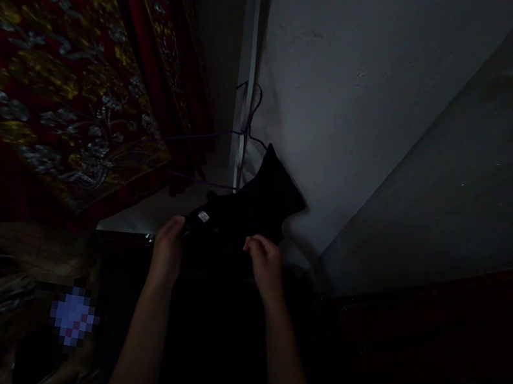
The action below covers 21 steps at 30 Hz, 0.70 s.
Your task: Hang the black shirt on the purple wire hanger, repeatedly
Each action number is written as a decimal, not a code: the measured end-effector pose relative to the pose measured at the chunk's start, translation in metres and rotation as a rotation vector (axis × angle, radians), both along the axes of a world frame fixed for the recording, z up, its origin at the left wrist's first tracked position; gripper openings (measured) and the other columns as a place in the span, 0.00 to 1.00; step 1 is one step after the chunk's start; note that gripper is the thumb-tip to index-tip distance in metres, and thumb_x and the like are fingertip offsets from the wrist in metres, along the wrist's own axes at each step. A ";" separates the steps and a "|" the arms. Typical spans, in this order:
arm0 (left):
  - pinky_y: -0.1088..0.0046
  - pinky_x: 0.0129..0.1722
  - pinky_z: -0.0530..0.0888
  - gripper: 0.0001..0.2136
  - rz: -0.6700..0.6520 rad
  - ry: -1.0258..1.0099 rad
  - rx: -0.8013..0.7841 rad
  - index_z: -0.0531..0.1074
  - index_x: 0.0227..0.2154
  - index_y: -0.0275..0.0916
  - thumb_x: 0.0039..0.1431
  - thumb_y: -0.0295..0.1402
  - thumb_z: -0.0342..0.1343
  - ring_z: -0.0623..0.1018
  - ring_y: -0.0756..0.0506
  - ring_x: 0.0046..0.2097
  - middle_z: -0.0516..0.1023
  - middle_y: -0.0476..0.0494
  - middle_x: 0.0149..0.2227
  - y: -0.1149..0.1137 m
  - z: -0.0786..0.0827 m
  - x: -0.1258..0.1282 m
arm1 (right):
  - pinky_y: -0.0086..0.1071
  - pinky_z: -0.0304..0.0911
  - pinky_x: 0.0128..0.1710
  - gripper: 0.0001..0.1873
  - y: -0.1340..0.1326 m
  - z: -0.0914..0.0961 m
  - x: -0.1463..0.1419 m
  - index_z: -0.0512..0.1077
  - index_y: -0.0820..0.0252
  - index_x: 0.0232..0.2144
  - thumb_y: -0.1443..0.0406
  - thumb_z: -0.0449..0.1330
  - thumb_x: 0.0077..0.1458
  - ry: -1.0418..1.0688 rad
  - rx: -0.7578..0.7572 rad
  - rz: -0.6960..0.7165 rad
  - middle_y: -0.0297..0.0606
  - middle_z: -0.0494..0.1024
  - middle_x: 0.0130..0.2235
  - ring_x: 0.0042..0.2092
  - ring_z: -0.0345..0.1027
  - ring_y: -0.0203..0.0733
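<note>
A black garment (269, 197) is spread in front of me near the wall corner, with a small white label (203, 216) on its left part. Its lower part melts into the dark, so I cannot tell its exact kind. My left hand (168, 248) pinches its left edge just beside the label. Further right, my right hand (265, 262) has its fingers closed on the black cloth. A thin dark cord (207, 136) runs from the left to a pale vertical pipe (254, 54), and another stretch of it reaches the garment's top corner.
Red cloth with gold and silver embroidery (54, 73) hangs at the left. A grey wall (342, 88) rises behind the garment, with a shiny sheet-like surface (488, 159) on the right. Brown bundled material (26, 245) lies at lower left, beside a blurred-out bluish patch (73, 317).
</note>
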<state>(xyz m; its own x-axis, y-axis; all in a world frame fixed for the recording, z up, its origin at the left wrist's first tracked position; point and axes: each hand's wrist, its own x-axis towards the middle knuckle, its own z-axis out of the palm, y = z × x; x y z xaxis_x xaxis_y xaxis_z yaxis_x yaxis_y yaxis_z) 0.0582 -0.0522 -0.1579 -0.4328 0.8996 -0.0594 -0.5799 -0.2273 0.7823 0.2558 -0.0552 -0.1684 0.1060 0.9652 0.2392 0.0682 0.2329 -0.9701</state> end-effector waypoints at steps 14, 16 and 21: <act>0.62 0.62 0.67 0.19 -0.219 0.896 0.385 0.77 0.48 0.43 0.69 0.50 0.49 0.74 0.41 0.59 0.76 0.39 0.53 -0.027 0.027 0.046 | 0.31 0.63 0.30 0.08 -0.006 0.041 -0.002 0.69 0.56 0.23 0.59 0.57 0.47 -0.068 -0.129 0.399 0.33 0.71 0.25 0.30 0.66 0.41; 0.60 0.63 0.67 0.28 -0.519 0.953 0.303 0.73 0.55 0.43 0.71 0.55 0.37 0.74 0.40 0.60 0.76 0.38 0.57 -0.025 0.012 0.033 | 0.29 0.53 0.22 0.08 0.005 0.060 0.017 0.66 0.57 0.18 0.60 0.58 0.43 -0.147 -0.180 0.511 0.29 0.63 0.19 0.23 0.57 0.36; 0.56 0.57 0.73 0.24 -0.946 1.306 0.067 0.80 0.45 0.40 0.67 0.54 0.48 0.80 0.35 0.51 0.83 0.38 0.48 -0.019 -0.024 0.001 | 0.34 0.67 0.38 0.08 0.054 0.103 0.046 0.74 0.58 0.25 0.65 0.55 0.43 -0.301 0.286 0.387 0.34 0.78 0.29 0.35 0.72 0.43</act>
<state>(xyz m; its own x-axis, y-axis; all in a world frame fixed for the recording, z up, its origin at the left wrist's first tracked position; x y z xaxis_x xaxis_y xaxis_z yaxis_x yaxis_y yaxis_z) 0.0593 -0.0711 -0.1822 0.5298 0.8456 -0.0660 0.4953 -0.2453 0.8334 0.3021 -0.0013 -0.0657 -0.3561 0.8126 0.4615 0.1896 0.5464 -0.8158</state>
